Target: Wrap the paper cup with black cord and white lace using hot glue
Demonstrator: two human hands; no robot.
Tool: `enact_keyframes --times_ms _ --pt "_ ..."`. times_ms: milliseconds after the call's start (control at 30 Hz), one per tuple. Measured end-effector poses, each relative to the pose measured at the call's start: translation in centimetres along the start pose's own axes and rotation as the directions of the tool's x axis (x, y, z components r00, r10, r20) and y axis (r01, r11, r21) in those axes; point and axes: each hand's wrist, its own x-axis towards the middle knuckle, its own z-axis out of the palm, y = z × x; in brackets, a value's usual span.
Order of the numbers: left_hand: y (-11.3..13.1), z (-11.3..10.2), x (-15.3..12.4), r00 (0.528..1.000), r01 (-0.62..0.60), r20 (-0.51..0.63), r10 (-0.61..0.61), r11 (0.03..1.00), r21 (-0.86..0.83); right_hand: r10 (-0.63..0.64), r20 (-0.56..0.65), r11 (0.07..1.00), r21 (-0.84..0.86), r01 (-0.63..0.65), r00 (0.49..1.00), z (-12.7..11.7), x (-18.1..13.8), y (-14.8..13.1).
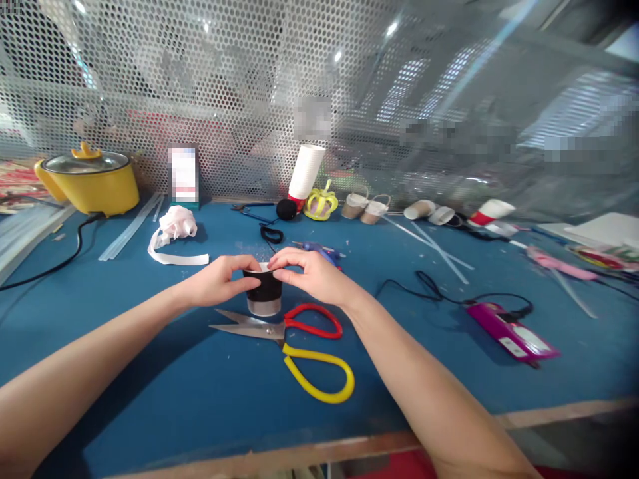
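Fingers of the left hand (223, 279) and right hand (313, 274) pinch the black-wrapped cup (269, 291) by its rim; probably light and easily crushed, it suits a gentle hold

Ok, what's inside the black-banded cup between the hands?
Just white inner surface shows in the cup. The left hand and right hand cover part of its mouth; the bottom, and anything there, can't be seen.

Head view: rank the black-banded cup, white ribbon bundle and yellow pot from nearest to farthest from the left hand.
1. Black-banded cup: touching the left hand, at its fingertips.
2. White ribbon bundle: beyond the hand, to its left.
3. Yellow pot: farther left and farther back.
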Motion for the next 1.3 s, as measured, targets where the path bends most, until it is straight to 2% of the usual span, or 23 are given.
enact_keyframes --times_ms 100,300,467,533,667,767,833,933,1000,1067,1133,1200,1300 --pt "0.0 -0.1 0.0 0.999 -0.011 0.041 0.012 0.999 -0.033 0.058 0.012 0.996 0.063 -0.058 0.998 -0.2 0.2 0.2" --pt "-0.1 0.0 0.1 0.998 0.023 0.056 -0.019 0.998 -0.065 0.13 0.041 0.991 0.033 -0.132 0.991 -1.2 1.5 0.3" --pt "-0.2 -0.2 0.1 0.997 0.048 0.068 -0.043 0.996 -0.073 0.043 -0.073 0.977 -0.207 -0.057 0.996 -1.6 4.8 0.3" --pt "-0.2 -0.3 0.1 0.996 0.06 0.067 -0.056 0.996 -0.061 0.041 -0.044 0.965 -0.257 -0.051 0.998 -0.8 6.2 0.1" --pt "0.0 -0.3 0.0 0.995 0.076 0.066 -0.072 0.995 -0.057 0.131 0.069 0.937 -0.335 -0.1 0.989 1.2 7.8 -0.1" --pt "0.0 -0.3 0.0 0.995 0.082 0.061 -0.078 0.994 -0.077 0.227 -0.02 0.864 -0.456 -0.211 0.974 0.6 7.3 0.9" --pt "-0.1 -0.4 0.0 0.995 0.092 0.056 -0.088 0.993 -0.076 0.326 -0.123 0.797 -0.499 -0.342 0.937 -1.1 6.0 2.1" --pt "-0.2 -0.3 0.0 0.993 0.111 0.036 -0.108 0.991 -0.08 0.514 -0.279 0.623 -0.529 -0.576 0.811 -4.2 2.8 3.9" --pt "-0.1 -0.2 0.1 0.994 0.107 0.027 -0.105 0.989 -0.102 0.617 -0.32 0.518 -0.523 -0.677 0.719 -5.5 0.3 5.1" --pt "0.1 0.2 0.2 0.995 0.099 0.014 -0.098 0.99 -0.104 0.692 -0.307 0.463 -0.505 -0.728 0.653 -5.8 -1.8 6.1" --pt "0.4 0.6 0.3 0.994 0.103 -0.019 -0.105 0.992 -0.077 0.72 -0.285 0.468 -0.475 -0.745 0.633 -5.4 -3.1 7.1" --pt "0.7 1.1 0.3 0.991 0.118 -0.064 -0.122 0.992 -0.052 0.71 -0.288 0.504 -0.429 -0.75 0.642 -4.7 -3.5 8.0" --pt "0.8 1.6 0.3 0.985 0.131 -0.101 -0.137 0.989 -0.064 0.669 -0.357 0.566 -0.324 -0.758 0.652 -3.8 -3.1 8.9"
